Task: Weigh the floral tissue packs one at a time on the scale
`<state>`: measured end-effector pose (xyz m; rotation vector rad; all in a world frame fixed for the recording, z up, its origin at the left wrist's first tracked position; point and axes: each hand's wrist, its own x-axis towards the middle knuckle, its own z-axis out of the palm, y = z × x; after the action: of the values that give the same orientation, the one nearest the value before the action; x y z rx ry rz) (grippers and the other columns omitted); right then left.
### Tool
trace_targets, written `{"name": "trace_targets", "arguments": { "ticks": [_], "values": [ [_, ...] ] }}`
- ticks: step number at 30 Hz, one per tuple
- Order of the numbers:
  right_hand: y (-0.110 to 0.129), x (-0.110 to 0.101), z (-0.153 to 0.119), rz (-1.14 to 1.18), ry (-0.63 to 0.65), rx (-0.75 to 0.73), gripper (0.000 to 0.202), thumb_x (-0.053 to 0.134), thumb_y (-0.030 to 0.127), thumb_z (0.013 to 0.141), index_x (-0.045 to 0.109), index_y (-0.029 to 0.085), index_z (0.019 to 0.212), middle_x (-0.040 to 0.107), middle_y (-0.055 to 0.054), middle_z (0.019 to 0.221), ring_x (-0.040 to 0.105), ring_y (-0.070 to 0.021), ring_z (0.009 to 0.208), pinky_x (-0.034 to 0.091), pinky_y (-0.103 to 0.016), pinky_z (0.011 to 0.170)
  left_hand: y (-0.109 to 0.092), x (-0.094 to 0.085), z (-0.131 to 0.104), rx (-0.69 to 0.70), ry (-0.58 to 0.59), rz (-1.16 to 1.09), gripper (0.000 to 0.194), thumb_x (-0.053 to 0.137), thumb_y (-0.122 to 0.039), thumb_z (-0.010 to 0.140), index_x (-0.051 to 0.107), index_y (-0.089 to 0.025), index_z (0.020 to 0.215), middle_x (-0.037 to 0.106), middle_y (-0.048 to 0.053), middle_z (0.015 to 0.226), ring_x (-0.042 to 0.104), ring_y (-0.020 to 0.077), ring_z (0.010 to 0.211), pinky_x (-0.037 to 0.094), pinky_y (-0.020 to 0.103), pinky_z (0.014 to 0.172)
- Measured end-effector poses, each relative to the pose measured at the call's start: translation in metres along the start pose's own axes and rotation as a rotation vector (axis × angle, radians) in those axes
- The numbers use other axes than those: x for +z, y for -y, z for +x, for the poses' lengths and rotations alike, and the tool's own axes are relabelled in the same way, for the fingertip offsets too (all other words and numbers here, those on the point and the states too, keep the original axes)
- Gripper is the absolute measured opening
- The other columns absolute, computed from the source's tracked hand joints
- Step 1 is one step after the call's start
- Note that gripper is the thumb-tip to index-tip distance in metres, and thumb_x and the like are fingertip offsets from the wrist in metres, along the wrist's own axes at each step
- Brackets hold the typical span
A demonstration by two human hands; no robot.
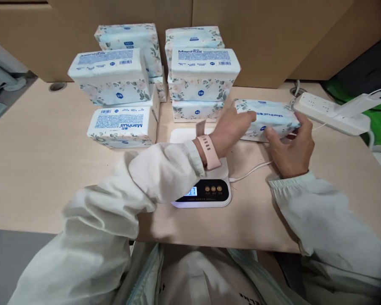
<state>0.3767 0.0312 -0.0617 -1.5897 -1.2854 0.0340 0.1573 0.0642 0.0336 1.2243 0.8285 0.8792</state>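
A soft pack of tissues (269,116), white and pale blue with a flower print, lies at the right between my two hands. My right hand (290,146) is closed on its right end, thumb on the near side and fingers at the far corner. At the pack's left end is my left hand (233,131), its fingers bent over the edge and partly hidden. Under my left forearm sits a white kitchen scale (224,201) with a black panel and a lit display, which my sleeve partly covers. No pack shows on the visible part of its plate.
Several more tissue packs stand in stacks at the back, one group on the left (119,82) and one in the middle (206,63). A white power strip (332,112) lies at the right. A white cable (252,170) runs from the scale. Cardboard (241,42) walls the back.
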Motion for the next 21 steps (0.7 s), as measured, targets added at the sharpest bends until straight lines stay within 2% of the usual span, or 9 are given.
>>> {"name": "trace_targets", "arguments": {
  "ticks": [3, 5, 7, 9, 12, 14, 16, 18, 21],
  "values": [
    [0.001, -0.006, 0.001, -0.016, -0.043, -0.125, 0.068, 0.087, 0.036, 0.079, 0.06, 0.03, 0.141, 0.061, -0.008, 0.15, 0.05, -0.0423, 0.148, 0.025, -0.081, 0.126, -0.007, -0.004, -0.032, -0.06, -0.024, 0.04, 0.032, 0.069, -0.029, 0.09, 0.063, -0.018, 0.119, 0.066, 0.013, 0.145, 0.051, 0.0396, 0.151, 0.044, 0.06, 0.125],
    [0.022, -0.017, -0.004, -0.006, -0.05, -0.213, 0.06, 0.078, 0.037, 0.088, 0.059, 0.038, 0.144, 0.054, 0.002, 0.159, 0.035, -0.0409, 0.16, 0.015, -0.079, 0.13, -0.01, -0.02, -0.06, 0.072, -0.031, 0.062, 0.039, 0.068, -0.035, 0.092, 0.065, -0.024, 0.129, 0.065, 0.006, 0.152, 0.046, 0.0381, 0.157, 0.042, 0.059, 0.128],
    [0.058, -0.028, -0.012, 0.041, -0.032, -0.241, 0.048, 0.07, 0.037, 0.095, 0.062, 0.043, 0.142, 0.057, 0.007, 0.158, 0.041, -0.0364, 0.159, 0.023, -0.073, 0.131, -0.007, -0.043, -0.083, 0.217, -0.089, 0.1, 0.038, 0.06, -0.042, 0.099, 0.066, -0.03, 0.134, 0.066, 0.001, 0.151, 0.045, 0.0359, 0.159, 0.042, 0.059, 0.128],
    [0.101, -0.036, -0.018, 0.197, 0.042, -0.169, 0.034, 0.072, 0.037, 0.096, 0.072, 0.042, 0.129, 0.071, 0.005, 0.14, 0.062, -0.0317, 0.141, 0.042, -0.068, 0.126, -0.002, -0.067, -0.099, 0.281, -0.171, 0.148, 0.038, 0.051, -0.048, 0.104, 0.069, -0.032, 0.133, 0.069, -0.001, 0.148, 0.046, 0.0355, 0.159, 0.045, 0.061, 0.126],
    [0.161, -0.031, -0.022, 0.456, 0.613, 0.085, 0.024, 0.067, 0.048, 0.101, 0.079, 0.038, 0.12, 0.078, 0.002, 0.129, 0.072, -0.027, 0.128, 0.05, -0.059, 0.125, 0.005, -0.095, -0.113, 0.29, -0.294, 0.221, 0.042, 0.043, -0.054, 0.108, 0.073, -0.032, 0.128, 0.072, -0.001, 0.144, 0.049, 0.0357, 0.157, 0.051, 0.063, 0.12],
    [0.192, -0.012, -0.02, 0.622, 0.931, 0.249, 0.034, 0.065, 0.056, 0.101, 0.078, 0.033, 0.123, 0.078, -0.001, 0.134, 0.072, -0.028, 0.131, 0.052, -0.056, 0.125, 0.007, -0.107, -0.121, 0.295, -0.363, 0.257, 0.046, 0.039, -0.058, 0.109, 0.075, -0.032, 0.121, 0.075, -0.002, 0.14, 0.052, 0.0358, 0.155, 0.055, 0.064, 0.115],
    [0.216, 0.018, -0.018, 0.712, 1.139, 0.371, 0.041, 0.066, 0.057, 0.1, 0.076, 0.028, 0.127, 0.076, -0.005, 0.137, 0.068, -0.0295, 0.137, 0.05, -0.055, 0.127, 0.007, -0.12, -0.13, 0.301, -0.397, 0.27, 0.051, 0.035, -0.06, 0.109, 0.076, -0.031, 0.115, 0.076, -0.003, 0.137, 0.053, 0.0361, 0.154, 0.058, 0.065, 0.111],
    [0.234, 0.053, -0.018, 0.736, 1.242, 0.417, 0.043, 0.067, 0.054, 0.1, 0.073, 0.025, 0.13, 0.074, -0.007, 0.143, 0.062, -0.0302, 0.145, 0.043, -0.056, 0.132, 0.007, -0.142, -0.14, 0.307, -0.425, 0.269, 0.056, 0.03, -0.061, 0.11, 0.077, -0.03, 0.108, 0.078, -0.003, 0.135, 0.053, 0.0361, 0.154, 0.06, 0.066, 0.106],
    [0.253, 0.102, -0.024, 0.765, 1.286, 0.454, 0.045, 0.063, 0.053, 0.101, 0.067, 0.027, 0.138, 0.063, -0.004, 0.159, 0.05, -0.0274, 0.156, 0.032, -0.059, 0.137, 0.006, -0.189, -0.16, 0.288, -0.538, 0.28, 0.058, 0.026, -0.055, 0.111, 0.077, -0.029, 0.099, 0.08, -0.005, 0.13, 0.053, 0.0354, 0.153, 0.059, 0.068, 0.105]
  ]
}}
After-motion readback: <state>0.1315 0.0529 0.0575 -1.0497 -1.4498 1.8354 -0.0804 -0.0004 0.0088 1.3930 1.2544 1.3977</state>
